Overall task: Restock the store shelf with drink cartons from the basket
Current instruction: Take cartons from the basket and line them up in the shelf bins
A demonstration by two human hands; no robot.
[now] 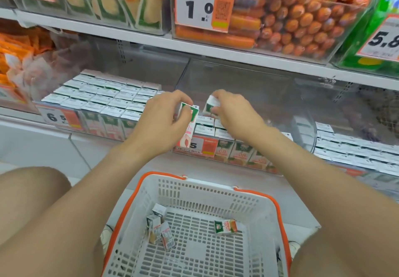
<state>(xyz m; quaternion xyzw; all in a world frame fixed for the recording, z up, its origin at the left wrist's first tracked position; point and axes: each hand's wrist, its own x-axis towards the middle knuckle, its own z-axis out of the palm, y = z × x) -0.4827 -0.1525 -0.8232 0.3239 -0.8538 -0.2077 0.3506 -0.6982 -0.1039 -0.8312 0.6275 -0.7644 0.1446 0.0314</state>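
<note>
- Left hand of mine is curled round a pink carton. Thumb and fingers grip it near its green top, and it stands nearly upright, a little tilted.
- My right hand is at 3 o'clock from the left one and near it. It pinches a second carton by the upper part, and the fingers hide most of it.
- Both held cartons are over the front of the middle bin, a clear box on the lower shelf. I cannot tell if they touch the cartons below.
- Under my right hand, orange cartons stand in rows at the front of this bin.
- At 9 o'clock from my hands, packed cartons fill the left bin in tight rows, with a price tag on its front.
- At 3 o'clock, side cartons also stand in rows.
- The basket, white with orange handles, is at 6 o'clock, on the floor between my knees.
- Inside it, a few loose cartons lie together at the 9 o'clock side. One lying carton with an orange picture is on its side toward 3 o'clock, well apart from them.
- At 12 o'clock, on the upper shelf, a clear box holds orange sausages.
</note>
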